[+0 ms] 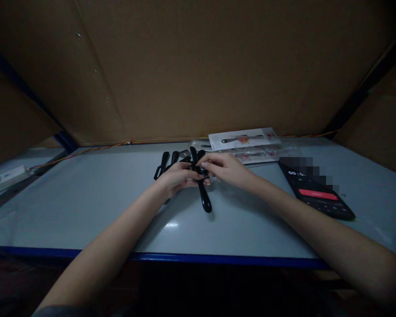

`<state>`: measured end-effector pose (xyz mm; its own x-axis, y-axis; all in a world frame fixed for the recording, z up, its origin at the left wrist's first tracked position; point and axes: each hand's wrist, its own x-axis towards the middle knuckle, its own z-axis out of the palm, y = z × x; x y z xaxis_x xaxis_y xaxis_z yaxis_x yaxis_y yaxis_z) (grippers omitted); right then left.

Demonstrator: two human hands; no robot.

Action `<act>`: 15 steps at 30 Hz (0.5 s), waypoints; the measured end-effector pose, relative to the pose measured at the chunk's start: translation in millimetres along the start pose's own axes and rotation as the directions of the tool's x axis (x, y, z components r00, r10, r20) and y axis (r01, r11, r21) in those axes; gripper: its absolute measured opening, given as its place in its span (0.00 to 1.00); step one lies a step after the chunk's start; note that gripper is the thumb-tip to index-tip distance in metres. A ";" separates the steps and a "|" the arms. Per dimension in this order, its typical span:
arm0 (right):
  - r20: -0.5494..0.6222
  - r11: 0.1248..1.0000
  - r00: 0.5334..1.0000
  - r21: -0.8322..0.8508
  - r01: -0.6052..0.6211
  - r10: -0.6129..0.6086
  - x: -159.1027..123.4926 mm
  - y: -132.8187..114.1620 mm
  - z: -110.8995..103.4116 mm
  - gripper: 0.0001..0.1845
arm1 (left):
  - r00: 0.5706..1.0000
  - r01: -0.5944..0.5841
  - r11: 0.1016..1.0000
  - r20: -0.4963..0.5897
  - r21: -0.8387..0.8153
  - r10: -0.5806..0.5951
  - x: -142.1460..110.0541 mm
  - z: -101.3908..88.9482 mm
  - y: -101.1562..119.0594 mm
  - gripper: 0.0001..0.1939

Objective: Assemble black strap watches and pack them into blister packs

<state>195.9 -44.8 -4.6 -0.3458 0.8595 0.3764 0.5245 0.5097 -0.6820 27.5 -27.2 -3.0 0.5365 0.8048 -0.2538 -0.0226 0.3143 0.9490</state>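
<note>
My left hand (180,179) is closed around the middle of a black-handled tool (205,200), whose rounded handle points down toward me. The thumb lies across it. At the same spot my right hand (227,167) pinches a small dark, shiny part by the tool's middle, which the fingers largely cover. What that part is I cannot make out. Several similar black-handled tools (165,159) lie on the table just behind and left of my left hand, partly hidden by it.
Printed cards in clear plastic packets (242,140) lie at the back of the grey table (95,198). A black phone (317,191) with a red bar on its screen rests to the right. A white power strip (6,180) is at far left. Cardboard walls (198,70) enclose the back.
</note>
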 end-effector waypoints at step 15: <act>-0.071 0.993 0.997 -0.118 0.005 -0.013 1.7 4.6 -9.9 0.12 | 1.000 -0.021 1.000 0.010 -0.021 0.021 -2.2 2.1 1.7 0.15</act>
<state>205.4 -40.7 -0.9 -0.2965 0.8532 0.4290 0.6113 0.5147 -0.6011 28.0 -29.6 -0.4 0.5440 0.8065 -0.2315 -0.0521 0.3079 0.9500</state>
